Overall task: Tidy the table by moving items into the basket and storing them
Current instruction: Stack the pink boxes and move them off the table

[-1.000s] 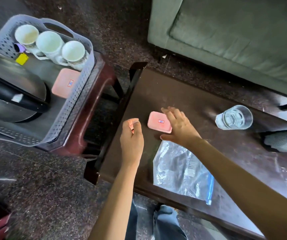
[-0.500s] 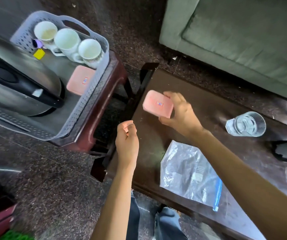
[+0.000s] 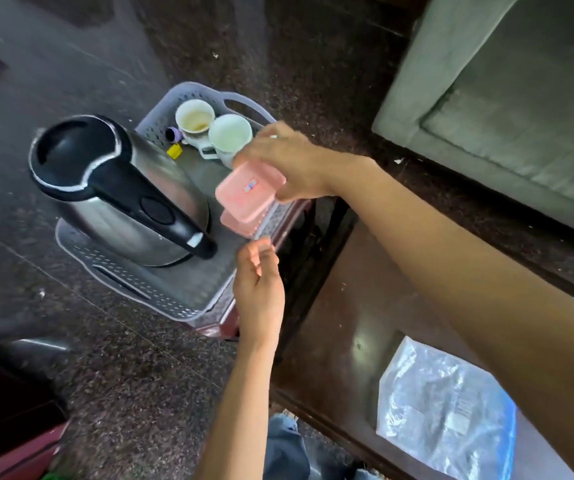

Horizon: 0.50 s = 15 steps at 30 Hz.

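Note:
My right hand (image 3: 289,161) grips a flat pink box (image 3: 245,192) and holds it over the right side of the grey perforated basket (image 3: 147,292). Directly beneath it lies a second pink box (image 3: 235,223) inside the basket, mostly covered. My left hand (image 3: 259,289) hovers near the basket's right rim, fingers loosely curled with nothing in them. The basket also holds a steel kettle (image 3: 122,192) with a black handle and two visible white cups (image 3: 195,121). A third cup is hidden behind my right hand.
The basket stands on a small reddish stool (image 3: 225,323). The dark wooden table (image 3: 358,306) at the right carries a clear plastic bag (image 3: 448,410) with a blue zip edge. A grey-green sofa (image 3: 520,98) fills the upper right. Dark speckled floor lies around.
My right hand lifted the pink box off the table and carried it left over the basket. The left hand moved left with it. The view swung toward the basket.

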Each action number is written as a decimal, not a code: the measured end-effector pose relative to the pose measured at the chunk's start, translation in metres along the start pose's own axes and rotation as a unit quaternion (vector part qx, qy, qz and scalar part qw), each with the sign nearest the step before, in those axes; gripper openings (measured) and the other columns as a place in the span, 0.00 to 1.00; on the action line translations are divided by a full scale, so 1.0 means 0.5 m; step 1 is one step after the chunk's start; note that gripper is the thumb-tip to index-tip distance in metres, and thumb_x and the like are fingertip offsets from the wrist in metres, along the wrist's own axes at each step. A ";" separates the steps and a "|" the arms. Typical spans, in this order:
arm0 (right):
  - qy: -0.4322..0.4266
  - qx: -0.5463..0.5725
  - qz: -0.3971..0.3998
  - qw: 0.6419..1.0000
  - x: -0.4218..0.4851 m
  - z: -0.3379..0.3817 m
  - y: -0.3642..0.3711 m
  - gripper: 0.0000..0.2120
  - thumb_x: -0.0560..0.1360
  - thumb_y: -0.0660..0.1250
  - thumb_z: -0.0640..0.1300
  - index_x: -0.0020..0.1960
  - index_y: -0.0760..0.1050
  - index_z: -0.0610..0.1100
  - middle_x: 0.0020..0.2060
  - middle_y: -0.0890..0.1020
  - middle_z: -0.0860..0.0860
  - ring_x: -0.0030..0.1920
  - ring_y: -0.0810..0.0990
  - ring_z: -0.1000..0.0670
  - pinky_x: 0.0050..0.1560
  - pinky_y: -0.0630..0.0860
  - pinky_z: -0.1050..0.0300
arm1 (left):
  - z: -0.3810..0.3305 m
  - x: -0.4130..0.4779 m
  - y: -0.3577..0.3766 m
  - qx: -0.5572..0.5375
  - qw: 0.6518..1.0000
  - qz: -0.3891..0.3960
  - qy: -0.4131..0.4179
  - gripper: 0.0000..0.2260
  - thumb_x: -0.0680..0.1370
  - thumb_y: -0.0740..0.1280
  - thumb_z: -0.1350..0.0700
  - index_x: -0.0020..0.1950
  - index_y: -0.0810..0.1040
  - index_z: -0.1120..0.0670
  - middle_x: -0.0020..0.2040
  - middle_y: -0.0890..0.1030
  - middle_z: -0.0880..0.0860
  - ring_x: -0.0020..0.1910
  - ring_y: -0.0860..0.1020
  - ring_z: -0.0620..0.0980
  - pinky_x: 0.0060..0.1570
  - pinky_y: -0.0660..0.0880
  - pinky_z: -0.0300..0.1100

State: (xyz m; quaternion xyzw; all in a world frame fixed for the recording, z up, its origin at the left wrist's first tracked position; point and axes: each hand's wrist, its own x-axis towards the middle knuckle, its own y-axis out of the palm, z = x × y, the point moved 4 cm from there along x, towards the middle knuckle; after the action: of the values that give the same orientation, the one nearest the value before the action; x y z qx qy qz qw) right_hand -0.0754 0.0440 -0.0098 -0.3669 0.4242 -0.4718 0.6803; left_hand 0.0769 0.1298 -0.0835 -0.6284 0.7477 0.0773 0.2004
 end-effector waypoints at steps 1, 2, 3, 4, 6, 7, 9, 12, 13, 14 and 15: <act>-0.011 -0.010 0.025 1.000 0.018 0.007 0.006 0.33 0.69 0.69 0.33 0.71 0.67 0.51 0.67 0.72 0.53 0.70 0.61 0.44 0.69 0.61 0.46 | 0.004 0.004 -0.003 0.007 1.000 0.003 -0.001 0.07 0.81 0.59 0.57 0.57 0.75 0.54 0.53 0.80 0.50 0.56 0.79 0.51 0.62 0.74 0.55; -0.020 -0.018 0.046 0.999 0.033 0.013 0.013 0.33 0.69 0.69 0.33 0.71 0.67 0.51 0.67 0.72 0.52 0.69 0.62 0.44 0.68 0.63 0.47 | 0.008 0.006 -0.005 0.014 1.000 0.006 -0.003 0.07 0.81 0.59 0.56 0.57 0.75 0.53 0.54 0.80 0.50 0.57 0.79 0.51 0.62 0.74 0.55; -0.024 -0.021 0.064 0.997 0.047 0.016 0.020 0.33 0.69 0.69 0.32 0.71 0.66 0.50 0.66 0.73 0.51 0.67 0.63 0.44 0.66 0.64 0.49 | 0.012 0.009 -0.007 0.019 1.000 0.010 -0.007 0.07 0.81 0.59 0.56 0.56 0.75 0.52 0.55 0.80 0.51 0.57 0.79 0.51 0.62 0.74 0.54; -0.025 -0.024 0.081 0.996 0.059 0.017 0.025 0.34 0.69 0.69 0.31 0.71 0.66 0.50 0.65 0.74 0.50 0.66 0.65 0.45 0.65 0.66 0.51 | 0.015 0.012 -0.008 0.024 1.000 0.015 -0.010 0.06 0.81 0.59 0.55 0.56 0.75 0.51 0.56 0.80 0.51 0.58 0.79 0.50 0.62 0.74 0.54; -0.022 -0.032 0.112 0.993 0.079 0.014 0.035 0.35 0.69 0.70 0.31 0.71 0.66 0.50 0.64 0.74 0.48 0.66 0.67 0.46 0.65 0.67 0.52 | 0.019 0.015 -0.009 0.036 0.999 0.020 -0.005 0.06 0.81 0.59 0.55 0.55 0.74 0.49 0.56 0.80 0.51 0.57 0.79 0.50 0.62 0.74 0.54; -0.018 -0.035 0.121 0.992 0.085 0.011 0.038 0.35 0.68 0.71 0.31 0.71 0.66 0.50 0.65 0.74 0.47 0.66 0.68 0.46 0.66 0.67 0.50 | 0.018 0.015 -0.008 0.041 0.999 0.022 0.001 0.06 0.81 0.59 0.55 0.55 0.74 0.49 0.56 0.80 0.51 0.57 0.79 0.50 0.61 0.74 0.54; -0.010 -0.038 0.133 0.990 0.092 0.005 0.041 0.36 0.68 0.72 0.31 0.71 0.65 0.51 0.64 0.73 0.47 0.65 0.70 0.46 0.64 0.69 0.48 | 0.016 0.015 -0.004 0.052 0.998 0.031 0.011 0.06 0.81 0.59 0.56 0.54 0.74 0.49 0.55 0.80 0.50 0.56 0.79 0.48 0.61 0.74 0.52; 0.002 -0.036 0.141 0.989 0.090 0.000 0.040 0.36 0.68 0.68 0.29 0.69 0.65 0.54 0.61 0.72 0.46 0.61 0.73 0.44 0.53 0.71 0.50 | 0.017 0.015 0.001 0.059 0.997 0.048 0.013 0.07 0.81 0.58 0.56 0.55 0.74 0.50 0.55 0.80 0.48 0.55 0.79 0.47 0.60 0.74 0.49; 0.007 -0.035 0.144 0.989 0.087 -0.001 0.039 0.36 0.68 0.67 0.29 0.69 0.65 0.55 0.60 0.71 0.46 0.60 0.73 0.44 0.51 0.69 0.51 | 0.018 0.015 0.003 0.060 0.997 0.051 0.012 0.07 0.81 0.58 0.57 0.55 0.74 0.50 0.55 0.80 0.48 0.55 0.79 0.47 0.60 0.75 0.49; 0.010 -0.035 0.146 0.989 0.085 -0.001 0.038 0.36 0.69 0.67 0.29 0.69 0.64 0.55 0.60 0.71 0.47 0.60 0.73 0.44 0.50 0.68 0.51 | 0.018 0.015 0.005 0.060 0.997 0.054 0.012 0.07 0.81 0.58 0.57 0.55 0.74 0.50 0.54 0.80 0.48 0.55 0.79 0.47 0.59 0.75 0.48; 0.012 -0.034 0.146 0.989 0.082 -0.002 0.038 0.36 0.69 0.67 0.29 0.70 0.64 0.56 0.60 0.70 0.47 0.60 0.72 0.43 0.50 0.68 0.51 | 0.018 0.015 0.008 0.060 0.996 0.057 0.014 0.07 0.81 0.58 0.57 0.55 0.74 0.50 0.54 0.80 0.48 0.55 0.78 0.46 0.59 0.75 0.48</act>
State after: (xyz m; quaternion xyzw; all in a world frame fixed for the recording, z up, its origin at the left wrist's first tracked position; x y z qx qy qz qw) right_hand -0.0620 0.0104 -0.0367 -0.3177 0.4973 -0.3571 0.7240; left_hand 0.0741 0.1272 -0.0951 -0.5725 0.7882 0.0347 0.2232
